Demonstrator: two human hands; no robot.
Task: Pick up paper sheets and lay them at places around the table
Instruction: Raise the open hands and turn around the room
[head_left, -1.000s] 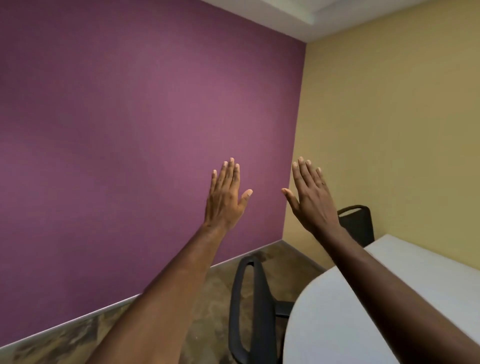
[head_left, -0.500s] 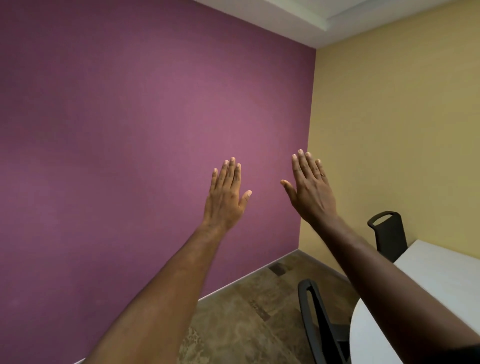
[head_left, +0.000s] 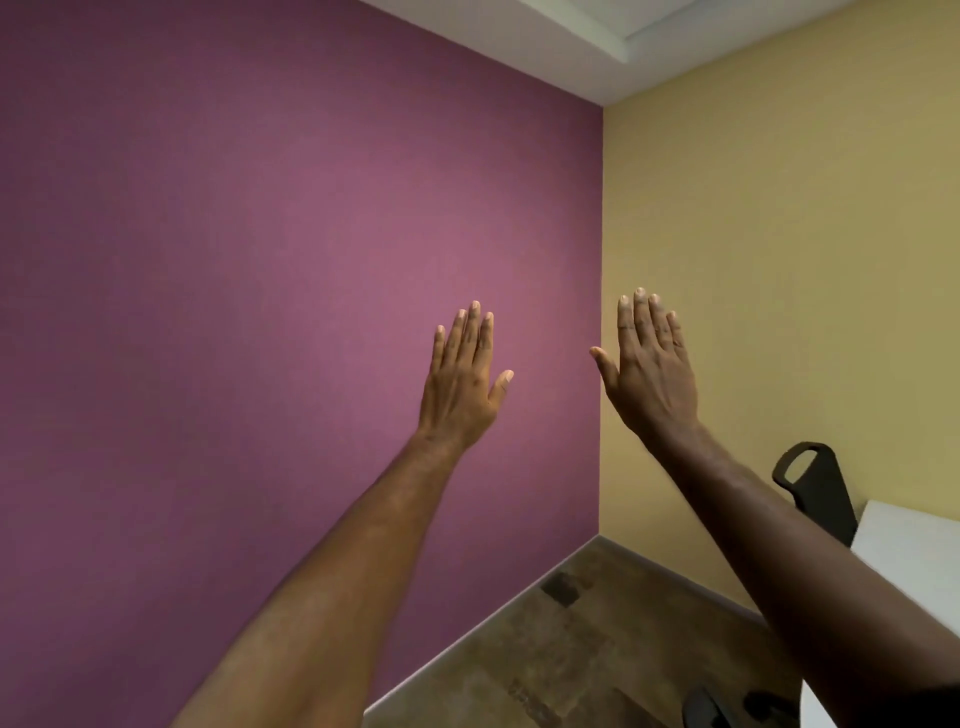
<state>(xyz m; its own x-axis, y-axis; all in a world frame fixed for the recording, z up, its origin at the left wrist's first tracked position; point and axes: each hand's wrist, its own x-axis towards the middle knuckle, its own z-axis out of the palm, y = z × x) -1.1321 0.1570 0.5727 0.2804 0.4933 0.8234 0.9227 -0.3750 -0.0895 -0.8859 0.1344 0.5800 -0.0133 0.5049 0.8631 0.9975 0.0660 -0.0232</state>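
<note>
Both arms are stretched out in front of me, raised toward the corner of the room. My left hand (head_left: 464, 382) is flat, fingers straight and together, its back toward me, and holds nothing. My right hand (head_left: 649, 371) is held up the same way, also with nothing in it. Only a small part of the white table (head_left: 906, 551) shows at the right edge, behind my right forearm. No paper sheets are in view.
A purple wall (head_left: 260, 312) fills the left side and meets a yellow wall (head_left: 779, 260) at the corner. A black chair back (head_left: 815, 488) stands by the table; part of another black chair (head_left: 711, 709) shows at the bottom. The floor (head_left: 571, 639) is brown stone tile.
The view has swung left and upward: the table and chairs slid toward the right and bottom edges. Both hands stay raised and flat, holding nothing.
</note>
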